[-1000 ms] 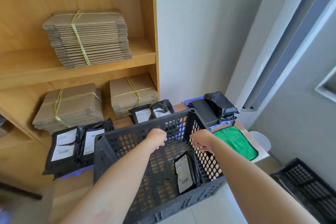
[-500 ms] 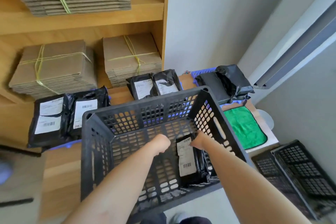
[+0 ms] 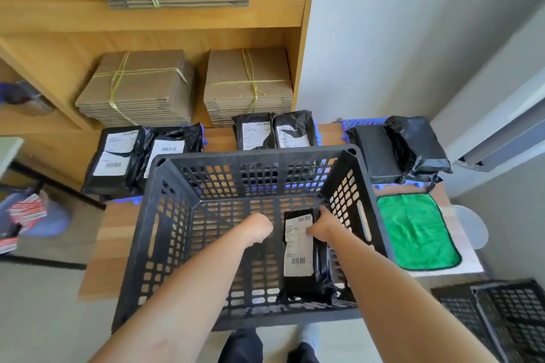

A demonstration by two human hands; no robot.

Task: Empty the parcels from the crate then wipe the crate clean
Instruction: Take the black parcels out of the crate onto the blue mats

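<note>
Head-camera view: both forearms were seen reaching down into the black crate (image 3: 165,244), which rested on the wooden table (image 3: 118,233). The right hand (image 3: 323,222) was laid on the upper end of the one parcel (image 3: 300,256) left in the crate, against the right wall, fingers curled over its top edge; whether it was actually gripped could not be told. The left hand (image 3: 259,227) was held beside it, curled loosely with nothing in it. Compared with half a second earlier, the view had been tipped further down and the crate floor was seen more squarely, while the hands had been kept at the same parcel. Other black parcels (image 3: 141,156) were lined up behind the crate, below bundled cardboard (image 3: 135,88) on the shelf. A green cloth (image 3: 415,233) was spread to the crate's right, and a second crate (image 3: 507,315) was seen on the floor.
</note>
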